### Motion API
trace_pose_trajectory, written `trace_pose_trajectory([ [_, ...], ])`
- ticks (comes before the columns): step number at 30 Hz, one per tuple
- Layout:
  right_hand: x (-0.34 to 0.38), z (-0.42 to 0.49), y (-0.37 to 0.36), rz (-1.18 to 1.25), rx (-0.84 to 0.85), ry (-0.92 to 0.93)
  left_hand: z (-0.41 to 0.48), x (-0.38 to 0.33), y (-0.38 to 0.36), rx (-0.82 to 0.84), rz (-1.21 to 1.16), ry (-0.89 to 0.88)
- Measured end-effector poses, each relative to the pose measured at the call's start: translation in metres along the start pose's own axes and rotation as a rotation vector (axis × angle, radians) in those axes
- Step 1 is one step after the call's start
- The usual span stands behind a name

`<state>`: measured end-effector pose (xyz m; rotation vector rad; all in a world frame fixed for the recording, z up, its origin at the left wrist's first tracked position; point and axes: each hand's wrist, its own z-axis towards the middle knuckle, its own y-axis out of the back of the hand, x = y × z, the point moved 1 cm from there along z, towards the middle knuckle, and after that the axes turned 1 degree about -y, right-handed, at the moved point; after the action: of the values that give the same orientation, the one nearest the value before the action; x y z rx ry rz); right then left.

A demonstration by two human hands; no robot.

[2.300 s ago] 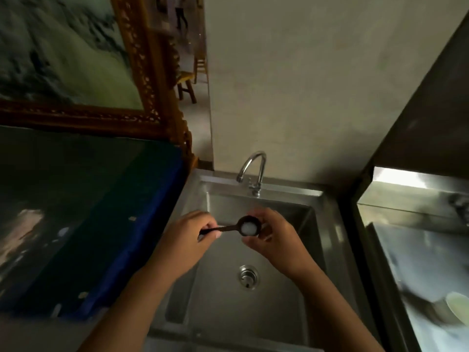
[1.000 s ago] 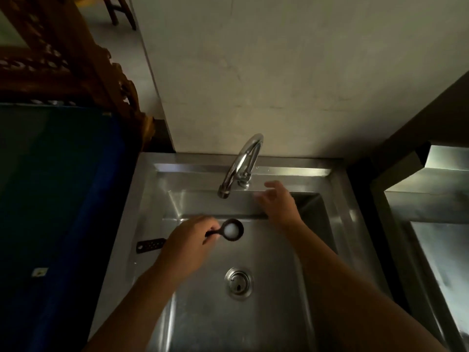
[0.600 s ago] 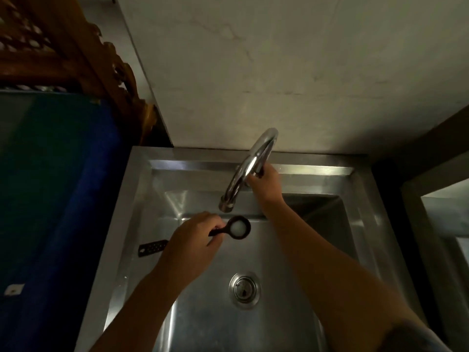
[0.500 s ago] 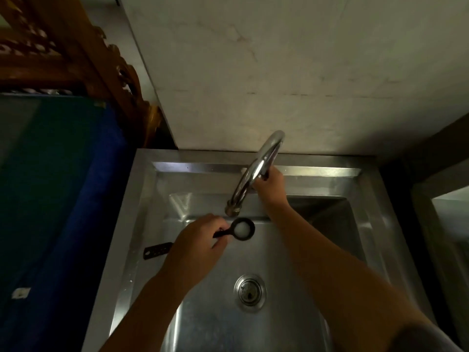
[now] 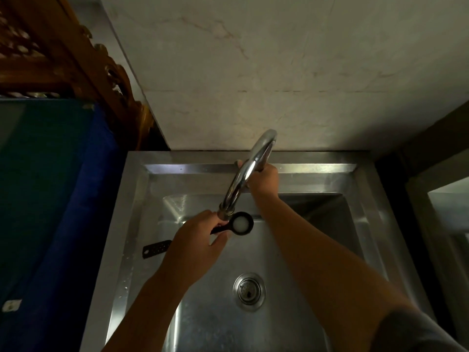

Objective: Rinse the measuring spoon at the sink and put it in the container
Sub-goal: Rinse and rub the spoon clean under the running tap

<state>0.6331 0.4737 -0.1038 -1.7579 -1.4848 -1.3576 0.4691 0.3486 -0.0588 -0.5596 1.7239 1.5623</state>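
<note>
Down over the steel sink (image 5: 132, 224), the left hand (image 5: 195, 247) reaches in from the lower left with its forearm angled up and to the right, fingers curled and clamped on the handle of the black measuring spoon (image 5: 239, 224). The spoon's round bowl, pale inside, sits just beside and below the spout of the curved chrome faucet (image 5: 250, 171); its perforated handle end pokes out past the wrist on the left. The right hand (image 5: 262, 179) stretches farther back, its long forearm crossing the basin, and closes around something at the faucet's base; the spout hides its fingers, so what it holds cannot be made out. A round drain (image 5: 249, 288) lies in the basin floor. Dim light blurs whether water is running. A grey sleeve is cut off at the lower right corner.
</note>
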Motion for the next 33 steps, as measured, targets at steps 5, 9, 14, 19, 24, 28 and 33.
trace_pose_trajectory([
  [5, -0.002, 0.003, -0.004, -0.006, -0.028, -0.020, 0.000, 0.001, -0.002, -0.011, 0.005, 0.002],
  [9, -0.001, 0.003, -0.007, -0.031, -0.088, -0.009, -0.001, 0.002, -0.002, -0.016, -0.015, 0.006],
  [14, -0.001, 0.003, -0.011, 0.010, -0.105, -0.020, -0.001, 0.002, -0.003, -0.038, -0.022, 0.017],
  [19, -0.001, 0.003, -0.013, 0.055, -0.108, -0.027, 0.000, 0.001, -0.001, -0.040, -0.021, 0.009],
  [24, -0.001, 0.004, -0.011, 0.007, -0.087, -0.009, 0.001, 0.003, 0.002, -0.039, -0.007, 0.012],
  [28, -0.001, 0.004, -0.001, -0.096, 0.035, 0.054, 0.004, 0.000, 0.003, -0.041, 0.012, 0.012],
  [33, -0.021, -0.030, 0.020, 0.023, 0.047, 0.099, 0.004, -0.004, 0.003, -0.054, -0.005, 0.008],
])
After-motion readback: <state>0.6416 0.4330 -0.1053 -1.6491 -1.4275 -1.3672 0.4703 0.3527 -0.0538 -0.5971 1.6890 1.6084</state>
